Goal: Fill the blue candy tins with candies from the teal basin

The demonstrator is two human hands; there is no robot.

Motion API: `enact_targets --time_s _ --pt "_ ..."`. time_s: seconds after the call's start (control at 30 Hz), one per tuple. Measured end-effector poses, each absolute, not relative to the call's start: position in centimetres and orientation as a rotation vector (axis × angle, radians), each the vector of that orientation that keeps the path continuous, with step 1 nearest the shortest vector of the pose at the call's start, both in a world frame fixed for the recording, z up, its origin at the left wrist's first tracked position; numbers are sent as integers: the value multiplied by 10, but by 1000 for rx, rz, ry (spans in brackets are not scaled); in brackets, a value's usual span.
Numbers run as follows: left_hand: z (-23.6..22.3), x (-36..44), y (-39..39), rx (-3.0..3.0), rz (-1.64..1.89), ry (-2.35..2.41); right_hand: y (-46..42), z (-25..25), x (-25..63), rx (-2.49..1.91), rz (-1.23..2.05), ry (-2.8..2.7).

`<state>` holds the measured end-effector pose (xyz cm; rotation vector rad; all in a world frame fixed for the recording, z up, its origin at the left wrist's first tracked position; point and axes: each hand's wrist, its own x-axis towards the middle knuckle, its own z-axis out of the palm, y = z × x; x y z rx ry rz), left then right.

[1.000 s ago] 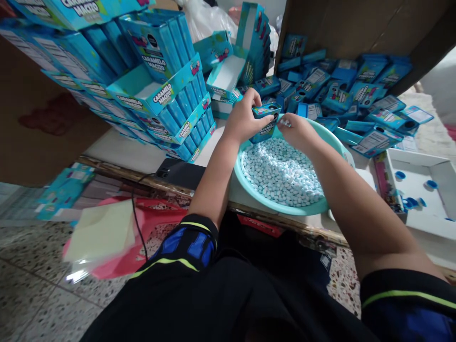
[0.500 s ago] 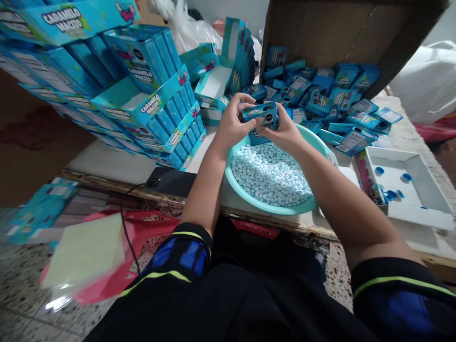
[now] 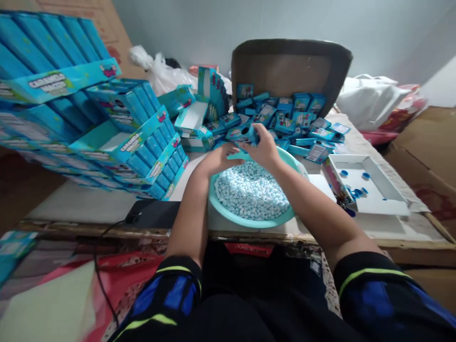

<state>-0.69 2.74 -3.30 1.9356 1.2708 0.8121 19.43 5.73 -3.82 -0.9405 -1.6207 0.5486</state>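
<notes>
Above the bowl's [image 3: 250, 223] far rim, mid-frame, the right hand [image 3: 264, 148] grips a small box [image 3: 238, 135], tilted, long axis roughly sideways; I cannot tell which end leads. The left hand's [image 3: 218, 160] fingers are open beside it. Pale candies [image 3: 254, 192] fill the bowl; blue caps [image 3: 357, 193] lie in the white tray [image 3: 383, 183], right.

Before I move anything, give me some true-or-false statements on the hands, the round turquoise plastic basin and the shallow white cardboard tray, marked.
1. The right hand holds a small blue printed carton. True.
2. The left hand is clenched. False: its thumb and fingers are apart.
3. The basin is empty. False: many small pale pieces lie inside.
4. Blue round caps lie in the tray. True.
</notes>
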Motion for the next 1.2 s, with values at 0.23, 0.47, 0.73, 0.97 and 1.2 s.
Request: enact_targets --time_s 0.23,0.47,0.73,0.97,1.2 --pt "-9 -4 21 2048 490 1390 39 3 202 -942 486 -1515" --pt "7 4 18 2243 70 1334 -45 -20 311 -1144 217 -1042" --pt "8 10 17 1981 -198 1342 -79 -108 389 -1501 304 -1111" --pt "9 11 18 1955 -108 1347 -107 -99 399 -1423 217 -1032" --pt "5 7 26 2034 88 1479 -168 -146 402 -1584 -30 -812"
